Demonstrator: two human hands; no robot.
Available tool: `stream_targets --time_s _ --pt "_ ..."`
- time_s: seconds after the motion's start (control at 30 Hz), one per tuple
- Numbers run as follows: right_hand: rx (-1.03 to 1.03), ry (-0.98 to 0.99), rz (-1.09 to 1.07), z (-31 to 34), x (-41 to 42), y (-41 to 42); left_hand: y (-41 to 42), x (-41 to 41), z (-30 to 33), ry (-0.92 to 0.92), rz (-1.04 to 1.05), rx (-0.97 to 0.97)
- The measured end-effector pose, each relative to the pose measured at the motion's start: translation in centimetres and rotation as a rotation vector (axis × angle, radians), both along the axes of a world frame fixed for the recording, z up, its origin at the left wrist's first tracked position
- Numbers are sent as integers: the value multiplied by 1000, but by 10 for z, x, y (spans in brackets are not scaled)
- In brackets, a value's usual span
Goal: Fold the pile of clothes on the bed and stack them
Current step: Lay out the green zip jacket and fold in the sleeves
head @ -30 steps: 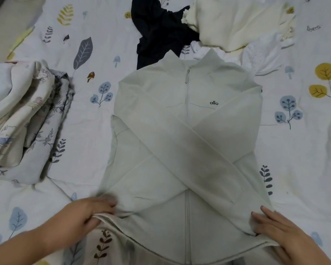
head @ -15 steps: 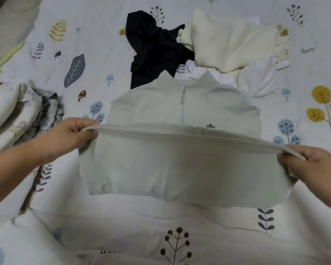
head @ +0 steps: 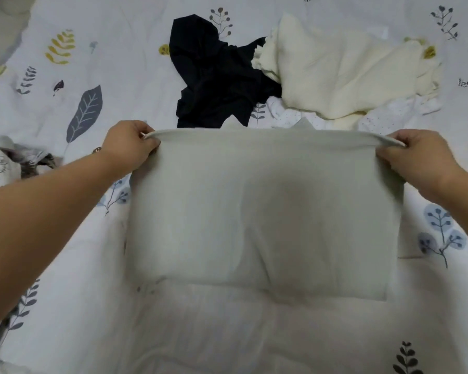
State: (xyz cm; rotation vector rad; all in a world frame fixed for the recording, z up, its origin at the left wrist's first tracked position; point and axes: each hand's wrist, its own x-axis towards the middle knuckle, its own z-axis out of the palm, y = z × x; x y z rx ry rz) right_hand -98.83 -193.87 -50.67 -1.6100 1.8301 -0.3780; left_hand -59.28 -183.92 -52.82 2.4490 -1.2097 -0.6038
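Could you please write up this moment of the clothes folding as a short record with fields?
garment in hand: pale green jacket, folded bottom hem up toward collar
left hand: pinches hem's left corner
right hand: pinches hem's right corner
unfolded pile: black garment, cream garment, white dotted garment beyond the jacket
surface: leaf-print bedsheet
at left edge: floral fabric, partly in view
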Motion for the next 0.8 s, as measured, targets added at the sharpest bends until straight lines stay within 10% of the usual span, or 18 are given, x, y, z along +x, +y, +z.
stream_targets --time_s 0.1,0.23,0.37,0.67,0.8 --pt "-214 343 13 -9 14 7 0 -20 -10 -292 63 -5" --pt "-533 330 265 -23 57 58 19 -89 -26 -339 -276 -168" --pt "-211 505 694 -65 81 92 38 -124 -63 -369 -680 71" --pt "-55 721 572 -85 25 48 26 -48 -78 -508 -505 304" --pt "-235 409 432 -54 16 70 51 -47 -47 -409 -247 82"
